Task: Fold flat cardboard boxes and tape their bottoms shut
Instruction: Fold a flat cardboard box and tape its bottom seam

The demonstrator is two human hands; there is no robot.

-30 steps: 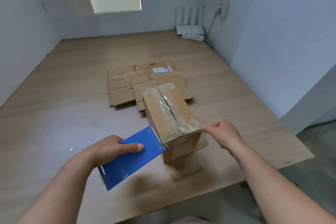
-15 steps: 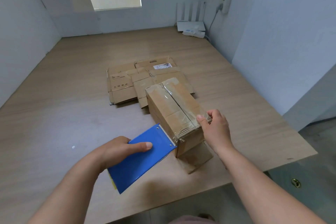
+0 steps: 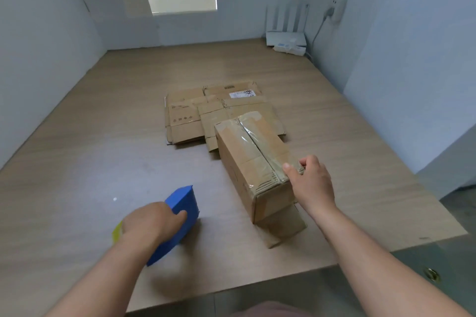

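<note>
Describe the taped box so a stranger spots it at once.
Start at the wooden table. Near its front edge, before the flat cardboard stack, stands a box gripped by the right hand. It alone is folded up, with clear tape along its top seam.

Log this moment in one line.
left hand: holds dispenser, off box | right hand: grips box edge | seam: taped | flat boxes: behind

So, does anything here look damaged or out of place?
The assembled box looks worn: its near top edge is crumpled and ribbed where the right hand pinches it, the clear tape over the seam is wrinkled, and a loose flap splays onto the table beneath. Nothing is spilled.
</note>
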